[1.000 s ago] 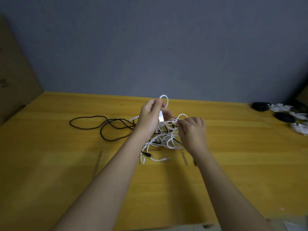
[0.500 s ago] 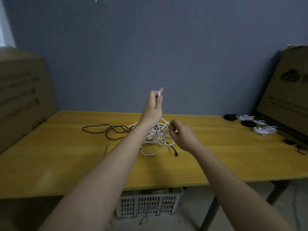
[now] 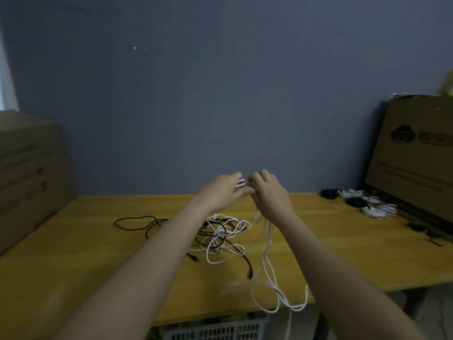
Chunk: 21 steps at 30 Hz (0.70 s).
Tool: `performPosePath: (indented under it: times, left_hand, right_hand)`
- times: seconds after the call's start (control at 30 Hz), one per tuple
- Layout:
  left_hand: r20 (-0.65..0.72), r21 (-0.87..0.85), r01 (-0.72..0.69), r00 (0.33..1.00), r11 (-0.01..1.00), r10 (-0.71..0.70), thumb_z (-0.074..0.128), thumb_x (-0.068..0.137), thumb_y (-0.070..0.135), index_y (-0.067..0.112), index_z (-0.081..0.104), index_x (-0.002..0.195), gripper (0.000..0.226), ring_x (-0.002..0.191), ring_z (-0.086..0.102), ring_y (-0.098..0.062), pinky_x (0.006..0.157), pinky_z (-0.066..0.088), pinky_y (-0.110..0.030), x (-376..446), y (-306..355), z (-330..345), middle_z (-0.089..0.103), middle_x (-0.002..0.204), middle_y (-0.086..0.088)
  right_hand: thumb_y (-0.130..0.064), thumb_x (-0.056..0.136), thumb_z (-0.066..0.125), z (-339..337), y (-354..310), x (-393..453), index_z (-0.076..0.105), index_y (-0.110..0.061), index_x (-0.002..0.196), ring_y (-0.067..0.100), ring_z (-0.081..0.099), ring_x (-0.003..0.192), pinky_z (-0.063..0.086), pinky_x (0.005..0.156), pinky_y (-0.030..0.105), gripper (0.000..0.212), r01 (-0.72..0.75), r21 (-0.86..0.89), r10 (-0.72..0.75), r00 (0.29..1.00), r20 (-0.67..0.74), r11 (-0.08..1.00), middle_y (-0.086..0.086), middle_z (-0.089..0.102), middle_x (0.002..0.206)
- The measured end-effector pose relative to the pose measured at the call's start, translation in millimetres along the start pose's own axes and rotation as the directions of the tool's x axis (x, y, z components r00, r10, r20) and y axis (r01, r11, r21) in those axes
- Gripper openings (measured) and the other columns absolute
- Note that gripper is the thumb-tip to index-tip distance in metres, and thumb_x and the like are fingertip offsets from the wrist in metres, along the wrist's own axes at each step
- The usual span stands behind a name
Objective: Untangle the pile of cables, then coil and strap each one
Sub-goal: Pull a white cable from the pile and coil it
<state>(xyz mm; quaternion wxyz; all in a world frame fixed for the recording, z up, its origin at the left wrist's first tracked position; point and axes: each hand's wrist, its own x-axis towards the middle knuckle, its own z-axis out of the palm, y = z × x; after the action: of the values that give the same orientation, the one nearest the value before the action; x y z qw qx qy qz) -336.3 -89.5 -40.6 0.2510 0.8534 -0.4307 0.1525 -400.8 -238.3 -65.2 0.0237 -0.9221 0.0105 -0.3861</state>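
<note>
A thin white cable [image 3: 267, 244] hangs in blurred loops from both raised hands, left hand [image 3: 220, 192] and right hand [image 3: 269, 192] pinching its top, the black-and-white tangle [image 3: 220, 235] at its nine o'clock on the table [image 3: 73, 266].

Two hands [image 3: 221, 192], two cardboard boxes [image 3: 414, 153], three coiled cables [image 3: 379, 210]

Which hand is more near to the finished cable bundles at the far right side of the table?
The right hand. It is raised over the table's middle, on the side toward the coiled bundles. The left hand is beside it, farther from them. Both touch the white cable.
</note>
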Motion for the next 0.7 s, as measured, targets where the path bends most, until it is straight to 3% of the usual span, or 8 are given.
performPosePath:
  times: [0.13,0.23,0.3,0.37,0.5,0.53,0.6,0.7]
  left_hand:
    - [-0.076,0.031,0.058,0.996,0.998,-0.056,0.045,0.1,0.032,0.011,0.055,0.099,0.024,0.094,0.059,-0.037,0.065,0.037,-0.036,10,-20,12,0.065,0.098,-0.015]
    - [-0.16,0.023,0.119,0.98,0.993,-0.114,0.039,0.101,0.03,0.01,0.051,0.1,0.024,0.092,0.059,-0.038,0.066,0.038,-0.039,12,-34,27,0.065,0.098,-0.016]
    - [-0.196,-0.01,0.142,0.97,0.99,-0.141,0.037,0.102,0.03,0.011,0.048,0.098,0.022,0.09,0.058,-0.037,0.064,0.035,-0.037,14,-40,38,0.062,0.099,-0.014]
    - [-0.21,-0.066,0.172,0.961,0.983,-0.183,0.035,0.102,0.03,0.015,0.043,0.095,0.018,0.089,0.058,-0.037,0.062,0.031,-0.035,18,-46,47,0.061,0.101,-0.013]
    - [-0.228,-0.126,0.224,0.942,0.966,-0.248,0.033,0.103,0.031,0.014,0.042,0.098,0.019,0.088,0.058,-0.038,0.061,0.032,-0.035,30,-56,60,0.064,0.097,-0.015]
    - [-0.235,-0.147,0.225,0.938,0.963,-0.255,0.033,0.103,0.03,0.013,0.043,0.099,0.02,0.087,0.058,-0.038,0.062,0.033,-0.036,34,-58,61,0.064,0.096,-0.016]
    - [-0.279,-0.211,0.216,0.921,0.953,-0.271,0.033,0.103,0.029,0.011,0.045,0.102,0.022,0.086,0.058,-0.04,0.064,0.036,-0.039,46,-62,54,0.063,0.094,-0.017]
    - [-0.376,-0.26,0.207,0.878,0.943,-0.297,0.033,0.103,0.029,0.01,0.044,0.1,0.022,0.086,0.057,-0.041,0.065,0.037,-0.04,74,-67,27,0.062,0.094,-0.02]
  right_hand:
    - [-0.035,0.098,0.049,37,5,-1,0.053,-0.014,0.112,0.025,0.057,0.091,0.046,0.073,0.04,0.026,-0.168,0.344,0.137,0.984,0.114,0.924,0.004,0.055,0.106]
    - [-0.039,0.094,0.055,65,17,-15,0.05,-0.019,0.13,0.02,0.056,0.109,0.046,0.093,0.041,0.042,-0.306,0.526,0.164,0.94,0.299,0.794,0.003,0.056,0.119]
    - [-0.044,0.088,0.062,81,25,-24,0.036,-0.023,0.144,0.014,0.041,0.125,0.037,0.103,0.032,0.065,-0.305,0.509,0.116,0.922,0.37,0.805,0.0,0.042,0.136]
    - [-0.045,0.081,0.07,97,32,-29,0.022,-0.029,0.149,0.014,0.036,0.127,0.034,0.1,0.027,0.085,-0.313,0.447,0.072,0.876,0.477,0.838,-0.005,0.023,0.146]
    - [-0.028,0.088,0.067,126,47,-24,0.028,-0.021,0.145,0.032,0.055,0.112,0.045,0.088,0.034,0.069,-0.149,0.094,0.05,0.748,0.662,0.984,0.005,0.005,0.155]
    - [-0.022,0.091,0.063,129,51,-15,0.029,-0.018,0.144,0.035,0.058,0.109,0.047,0.086,0.036,0.063,-0.113,0.01,0.079,0.748,0.659,0.993,0.009,0.002,0.156]
    - [-0.007,0.094,0.054,127,57,16,0.031,-0.015,0.143,0.039,0.06,0.102,0.051,0.081,0.04,0.055,-0.088,-0.069,0.111,0.824,0.556,0.994,0.015,-0.006,0.159]
    - [0.006,0.089,0.045,108,63,90,0.036,-0.012,0.142,0.045,0.06,0.093,0.045,0.069,0.037,0.057,-0.096,-0.004,0.093,0.964,0.248,0.995,0.014,-0.002,0.16]
